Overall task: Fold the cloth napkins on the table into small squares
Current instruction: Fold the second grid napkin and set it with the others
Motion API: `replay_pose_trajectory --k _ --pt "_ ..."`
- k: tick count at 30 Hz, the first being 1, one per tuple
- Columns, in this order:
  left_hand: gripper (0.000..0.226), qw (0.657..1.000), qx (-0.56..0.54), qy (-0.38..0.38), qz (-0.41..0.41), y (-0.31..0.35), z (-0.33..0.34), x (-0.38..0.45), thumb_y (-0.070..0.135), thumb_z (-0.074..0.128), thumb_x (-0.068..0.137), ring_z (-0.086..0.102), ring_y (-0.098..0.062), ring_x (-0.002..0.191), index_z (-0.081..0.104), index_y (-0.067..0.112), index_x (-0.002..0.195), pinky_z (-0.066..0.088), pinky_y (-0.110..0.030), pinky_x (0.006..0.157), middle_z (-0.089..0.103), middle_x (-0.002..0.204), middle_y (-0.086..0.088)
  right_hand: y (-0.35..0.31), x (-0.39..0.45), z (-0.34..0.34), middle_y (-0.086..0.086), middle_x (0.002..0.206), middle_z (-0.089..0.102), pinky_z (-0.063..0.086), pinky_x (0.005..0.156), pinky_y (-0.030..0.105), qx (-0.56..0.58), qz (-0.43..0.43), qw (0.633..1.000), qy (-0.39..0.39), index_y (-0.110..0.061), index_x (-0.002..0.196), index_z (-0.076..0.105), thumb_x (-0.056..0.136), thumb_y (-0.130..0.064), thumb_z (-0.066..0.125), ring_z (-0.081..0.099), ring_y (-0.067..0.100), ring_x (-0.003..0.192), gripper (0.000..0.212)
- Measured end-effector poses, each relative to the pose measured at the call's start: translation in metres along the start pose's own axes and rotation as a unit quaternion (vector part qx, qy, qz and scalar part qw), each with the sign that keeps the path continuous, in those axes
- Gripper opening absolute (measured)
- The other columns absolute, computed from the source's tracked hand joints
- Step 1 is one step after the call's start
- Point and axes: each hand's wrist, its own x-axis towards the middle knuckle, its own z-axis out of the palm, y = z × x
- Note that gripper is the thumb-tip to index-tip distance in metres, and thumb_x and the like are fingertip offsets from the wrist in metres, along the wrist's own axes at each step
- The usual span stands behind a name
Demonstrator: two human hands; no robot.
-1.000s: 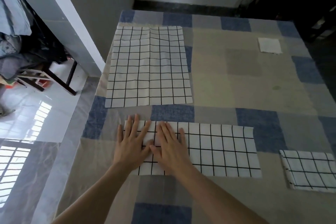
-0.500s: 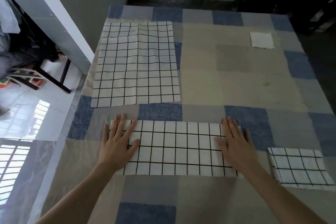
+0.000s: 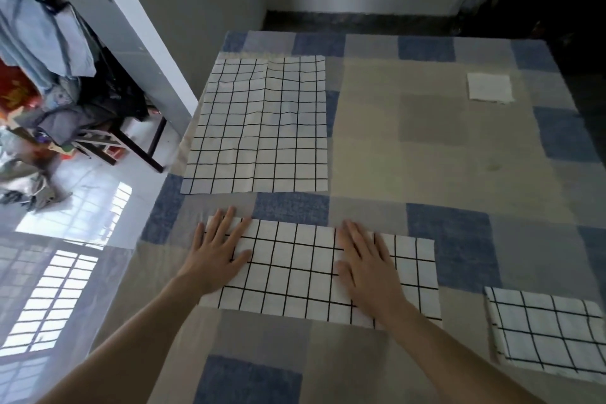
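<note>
Two flat hands | left hand, right hand press folded napkin

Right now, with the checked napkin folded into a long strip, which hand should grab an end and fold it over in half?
Probably the left hand: it lies flat right on the strip's left end, its edge under the fingers. The right hand rests well inside the right end, so it would have to reach farther.

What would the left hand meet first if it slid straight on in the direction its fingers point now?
The left hand lies flat on the half-folded napkin, fingers pointing away and slightly right. Going on, it would cross a strip of bare tablecloth, then probably meet the near edge of the unfolded napkin.
</note>
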Motion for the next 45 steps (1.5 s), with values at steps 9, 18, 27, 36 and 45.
replay_pose_trajectory --k 9,18,27,36,45 --pt "0.088 0.990 0.067 -0.125 -0.024 0.003 -0.023 0.013 0.076 0.032 0.086 -0.024 -0.023 0.145 -0.028 0.044 0.142 -0.002 -0.051 0.118 -0.031 0.157 0.001 0.075 -0.011 -0.041 -0.012 0.161 0.004 0.014 0.117 0.041 0.054 0.051 0.996 -0.055 -0.031 0.151 0.018 0.090 -0.066 0.041 0.011 0.014 0.146 0.073" --pt "0.102 0.976 0.168 -0.136 -0.039 0.053 -0.060 0.025 0.060 0.059 0.084 -0.001 -0.034 0.148 -0.001 0.017 0.154 0.004 -0.058 0.118 -0.007 0.162 -0.011 0.087 0.013 -0.077 -0.002 0.085 0.051 0.041 0.060 0.030 0.124 0.088 0.984 -0.096 -0.019 0.079 0.045 0.079 -0.018 0.065 0.053 0.018 0.077 0.020" --pt "0.054 0.984 -0.052 -0.084 0.149 0.168 -0.064 0.060 0.035 0.066 0.087 0.042 -0.021 0.129 0.048 0.028 0.137 0.030 -0.039 0.112 0.051 0.138 0.002 0.078 -0.009 -0.139 -0.005 0.082 0.058 0.041 0.053 0.014 0.258 0.058 0.958 -0.111 -0.024 0.085 0.054 0.082 -0.013 0.070 0.053 0.004 0.069 0.020" --pt "0.032 0.978 -0.071 -0.150 0.129 0.179 -0.118 0.067 0.026 0.069 0.088 0.058 -0.022 0.107 0.067 0.013 0.117 0.042 -0.026 0.087 0.065 0.116 -0.007 0.086 -0.021 -0.223 0.007 0.084 0.072 0.052 0.074 0.030 0.408 0.039 0.911 -0.034 -0.016 0.088 0.068 0.075 -0.009 0.080 0.068 0.020 0.079 0.019" --pt "0.042 0.906 -0.198 0.254 0.274 0.207 -0.224 0.061 -0.006 0.065 0.080 0.047 -0.003 0.099 0.075 0.026 0.104 0.040 -0.027 0.094 0.066 0.105 0.013 0.017 -0.055 -0.298 -0.001 0.078 0.070 0.054 0.067 0.027 0.381 -0.114 0.918 -0.003 -0.018 0.081 0.068 0.079 -0.009 0.077 0.066 0.013 0.072 0.013"
